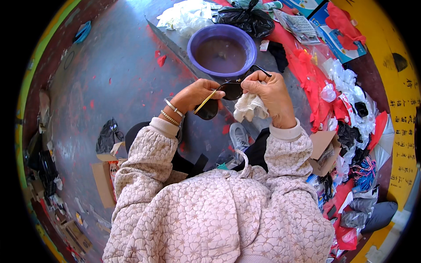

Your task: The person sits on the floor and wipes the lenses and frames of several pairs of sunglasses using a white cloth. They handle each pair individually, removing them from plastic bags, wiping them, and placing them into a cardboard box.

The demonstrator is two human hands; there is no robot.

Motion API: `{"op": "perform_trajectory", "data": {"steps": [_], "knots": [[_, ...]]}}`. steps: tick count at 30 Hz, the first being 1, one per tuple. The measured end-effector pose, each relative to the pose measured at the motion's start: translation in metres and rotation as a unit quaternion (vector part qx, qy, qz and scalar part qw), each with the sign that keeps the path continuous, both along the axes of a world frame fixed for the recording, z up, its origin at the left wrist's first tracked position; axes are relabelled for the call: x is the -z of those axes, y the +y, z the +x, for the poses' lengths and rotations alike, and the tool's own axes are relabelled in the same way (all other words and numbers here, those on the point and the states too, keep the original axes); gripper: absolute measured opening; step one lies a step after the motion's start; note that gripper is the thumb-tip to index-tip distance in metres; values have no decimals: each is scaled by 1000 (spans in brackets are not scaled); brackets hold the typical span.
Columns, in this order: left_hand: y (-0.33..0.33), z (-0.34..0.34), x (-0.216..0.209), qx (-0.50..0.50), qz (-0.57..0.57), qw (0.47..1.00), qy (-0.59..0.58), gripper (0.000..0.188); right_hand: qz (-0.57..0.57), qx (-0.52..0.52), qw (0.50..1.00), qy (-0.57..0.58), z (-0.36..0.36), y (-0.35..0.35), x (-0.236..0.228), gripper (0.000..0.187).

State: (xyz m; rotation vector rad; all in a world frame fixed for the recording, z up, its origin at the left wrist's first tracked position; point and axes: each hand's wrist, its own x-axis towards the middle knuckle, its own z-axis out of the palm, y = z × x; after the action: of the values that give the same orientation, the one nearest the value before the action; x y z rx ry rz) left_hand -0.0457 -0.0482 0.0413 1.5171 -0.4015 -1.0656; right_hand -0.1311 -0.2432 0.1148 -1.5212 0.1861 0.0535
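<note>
A pair of dark-lensed sunglasses [233, 90] with a gold-coloured temple is held up between my two hands, above the floor and just nearer than a purple basin [191, 49]. My left hand [196, 94], with bracelets at the wrist, grips the glasses by their left side, fingers closed near the gold temple. At the other side, my right hand [272, 94] pinches the frame by a lens. A crumpled white cloth [250, 108] hangs from that same hand, below its fingers. Murky brown water [221, 56] fills part of the basin.
Behind the basin lie a black plastic bag [246, 19] and white plastic bags [186, 17]. Red cloth [307, 83] and more bags litter the right side. Open cardboard boxes stand at my left [103, 184] and right [325, 153]. Someone's dark trouser leg [379, 217] shows at lower right.
</note>
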Motion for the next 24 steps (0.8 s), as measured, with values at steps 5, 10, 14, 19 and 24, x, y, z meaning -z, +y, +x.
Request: {"op": "perform_trajectory", "data": {"steps": [5,10,14,19,24], "knots": [[3,7,12,-48,-30,998,-27,25,-48,83,991,-92,-24,49,-17,9],[0,12,3,-24,-9,999,-33,24,-241,24,899,-365,-44,81,-12,10],[-5,7,-4,-7,-25,999,-24,25,-210,-46,867,-450,-47,90,-7,27],[2,8,-18,-28,-126,988,88,29,-127,-142,937,-291,-52,64,-22,42],[21,17,-14,-41,-159,979,117,30,-56,33,996,-63,-26,-3,-24,14]]}}
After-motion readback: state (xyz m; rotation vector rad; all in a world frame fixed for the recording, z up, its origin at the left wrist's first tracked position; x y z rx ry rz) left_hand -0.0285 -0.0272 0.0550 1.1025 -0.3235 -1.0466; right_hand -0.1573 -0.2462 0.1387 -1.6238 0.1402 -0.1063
